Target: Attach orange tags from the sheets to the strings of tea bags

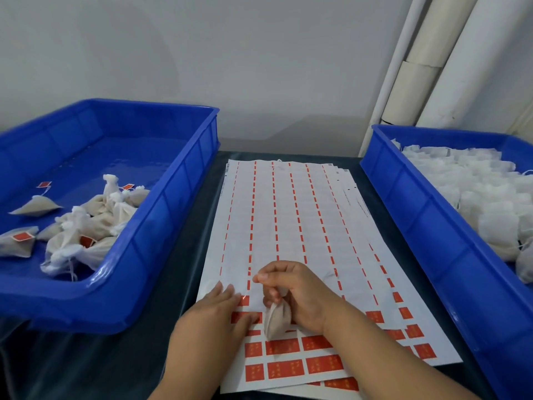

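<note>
A white sticker sheet [291, 223] lies in the middle of the dark table, most rows peeled, with orange tags [285, 368] left near its front edge. My right hand [300, 293] grips a beige tea bag [277, 319] that hangs below its curled fingers over the sheet. My left hand [216, 316] rests on the sheet with straight fingers, its fingertips on an orange tag [243, 300] at the sheet's left side. The tea bag's string is too thin to make out.
A blue tray [161, 215] on the left holds several tea bags with orange tags [83, 226]. A blue tray [415, 209] on the right is full of white untagged tea bags [484, 194]. White pipes [432, 59] run up the wall behind it.
</note>
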Motion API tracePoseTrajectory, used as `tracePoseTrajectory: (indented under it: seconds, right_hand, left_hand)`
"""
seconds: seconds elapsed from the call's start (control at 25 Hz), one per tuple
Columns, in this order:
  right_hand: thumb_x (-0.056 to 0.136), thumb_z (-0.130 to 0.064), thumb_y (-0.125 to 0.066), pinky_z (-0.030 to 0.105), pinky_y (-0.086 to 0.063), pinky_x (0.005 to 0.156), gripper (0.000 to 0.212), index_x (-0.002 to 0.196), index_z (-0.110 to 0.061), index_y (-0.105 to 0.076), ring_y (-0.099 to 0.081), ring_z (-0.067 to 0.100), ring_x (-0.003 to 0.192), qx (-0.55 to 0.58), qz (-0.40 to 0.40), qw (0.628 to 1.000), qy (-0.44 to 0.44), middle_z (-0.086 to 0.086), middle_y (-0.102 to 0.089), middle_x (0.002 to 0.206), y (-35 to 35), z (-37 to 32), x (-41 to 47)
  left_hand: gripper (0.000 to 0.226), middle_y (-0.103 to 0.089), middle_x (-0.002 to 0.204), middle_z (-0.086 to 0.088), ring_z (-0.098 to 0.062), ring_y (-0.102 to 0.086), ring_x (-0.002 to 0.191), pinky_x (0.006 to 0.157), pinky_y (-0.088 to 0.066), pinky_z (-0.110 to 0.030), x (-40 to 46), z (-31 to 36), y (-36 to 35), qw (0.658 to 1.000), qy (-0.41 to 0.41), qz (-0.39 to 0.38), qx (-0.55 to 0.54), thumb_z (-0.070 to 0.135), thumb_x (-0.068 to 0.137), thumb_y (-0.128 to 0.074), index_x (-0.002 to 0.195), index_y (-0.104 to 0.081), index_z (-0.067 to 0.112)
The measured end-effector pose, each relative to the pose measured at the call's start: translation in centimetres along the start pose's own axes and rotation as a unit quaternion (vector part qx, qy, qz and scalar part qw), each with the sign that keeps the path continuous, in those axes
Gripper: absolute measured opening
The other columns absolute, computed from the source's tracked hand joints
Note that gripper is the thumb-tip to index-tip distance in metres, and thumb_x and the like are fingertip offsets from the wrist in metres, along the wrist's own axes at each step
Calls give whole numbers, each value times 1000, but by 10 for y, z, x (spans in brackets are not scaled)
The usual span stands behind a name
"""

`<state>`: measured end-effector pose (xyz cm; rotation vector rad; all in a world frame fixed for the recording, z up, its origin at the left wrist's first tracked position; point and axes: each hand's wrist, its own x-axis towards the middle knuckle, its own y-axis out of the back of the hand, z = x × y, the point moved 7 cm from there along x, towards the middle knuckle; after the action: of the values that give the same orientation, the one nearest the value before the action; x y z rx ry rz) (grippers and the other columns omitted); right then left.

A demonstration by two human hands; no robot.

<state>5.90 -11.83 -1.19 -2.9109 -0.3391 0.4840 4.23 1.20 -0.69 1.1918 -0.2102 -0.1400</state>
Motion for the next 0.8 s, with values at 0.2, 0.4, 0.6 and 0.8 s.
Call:
tracePoseTrajectory:
  seconds: [0.2,0.4,0.6,0.8]
  right_hand:
    - [92,-11,-54,21,-48,60,35,66,-20,-74,-48,8,50,6,5,1000,1,-1,-51,51,0,2,1]
    - [92,-11,-54,19,-48,59,31,69,-19,-74,-50,8,52,-8,1,1000,3,-1,-52,52,-2,3,0]
    - [91,-11,-55,19,-48,59,31,69,-19,-74,-51,7,51,-8,-3,1000,-4,-2,-53,51,0,3,0]
    - [91,-10,-55,20,-48,59,33,67,-20,-74,-50,7,50,0,-13,1000,-4,-3,-53,50,0,3,0]
  left_hand:
    - [48,-34,143,27,4,-22,137,109,-27,-23,4,4,-2,1000,-16,-9,21,62,90,-32,134,-41,45]
    - [33,-49,128,34,10,-31,129,100,-37,-21,3,9,4,999,30,26,-10,53,91,-39,118,-58,47]
    - [32,-56,122,29,6,-40,123,103,-33,-20,7,9,4,999,35,32,-12,48,92,-40,113,-63,42]
    - [26,-61,109,25,4,-43,104,98,-35,-20,10,4,3,997,62,35,-36,47,87,-51,103,-69,37]
